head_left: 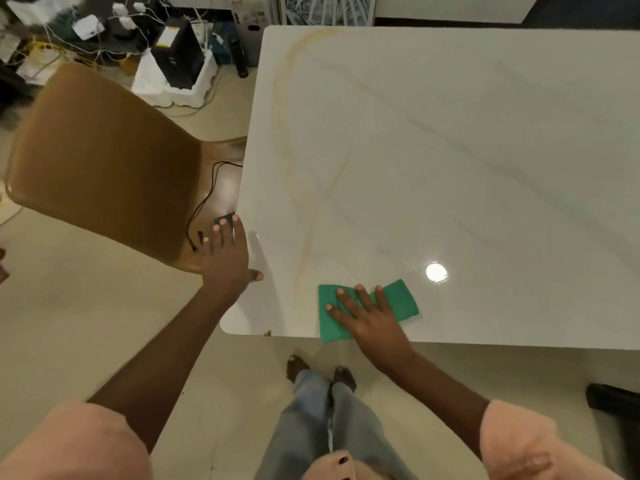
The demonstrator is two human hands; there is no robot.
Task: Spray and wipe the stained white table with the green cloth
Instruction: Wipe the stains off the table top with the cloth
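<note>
Step in hand: wiping, judged from the flat palm on the cloth; no spray bottle in view.
Right hand (367,317): palm down on the green cloth (398,301), fingers spread wide and flat, pressing rather than gripping. Probable reason: a spread palm puts even pressure over the fold.
Cloth: folded to a rough rectangle, lying flat on the tabletop at the near edge, its near-left corner reaching that edge, set at a slight angle to it.
Left hand (227,256): open, fingers loosely spread, holding nothing; thumb on the tabletop's left edge near the near-left corner, fingers hanging off the edge. Probably bracing the body while the other arm works.
Table (450,133): white, glossy, faint grey veining. A long tan streak (294,174) curves from the far-left corner down toward the near edge and ends just left of the cloth.
Small brown spot (267,332): at the near edge, by the near-left corner.
Chair (104,161): brown, just beside the left edge.
Remaining: the streak looks largely intact, so most wiping is likely ahead.
</note>
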